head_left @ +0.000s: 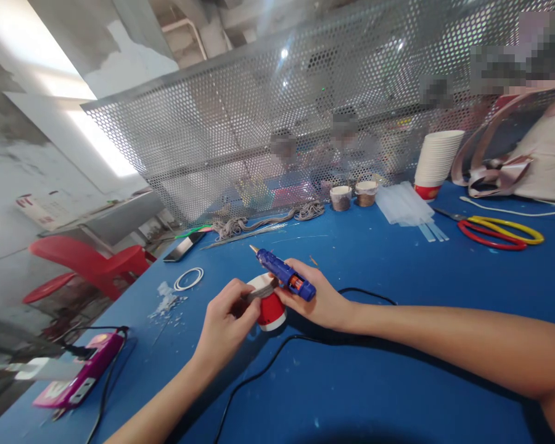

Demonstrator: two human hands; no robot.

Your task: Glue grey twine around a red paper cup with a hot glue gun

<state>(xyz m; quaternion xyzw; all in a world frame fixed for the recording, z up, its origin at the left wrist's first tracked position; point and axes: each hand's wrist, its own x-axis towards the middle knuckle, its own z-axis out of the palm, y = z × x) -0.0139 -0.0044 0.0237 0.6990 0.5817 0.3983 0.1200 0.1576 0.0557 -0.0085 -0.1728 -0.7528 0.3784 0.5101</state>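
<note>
A red and white paper cup [272, 310] stands upside down on the blue table, with grey cord wound around its upper part. My left hand [229, 317] is closed on the cup's left side, thumb and fingers pinching near the cord. In my right hand [321, 296] is a blue hot glue gun [284, 271], its nozzle pointing up and to the left above the cup. The right fingertips also reach the cup's right side. An orange part shows near the glue gun's rear end. Part of the cup is hidden behind my fingers.
A bundle of grey cord [268, 222], two wrapped cups [341, 198], glue sticks in plastic [402, 206], a stack of paper cups [439, 160] and scissors [499, 233] lie along the back. At left are a phone [184, 246], a white ring [189, 279] and a purple power strip [86, 373]. A black cable [259, 373] crosses the table.
</note>
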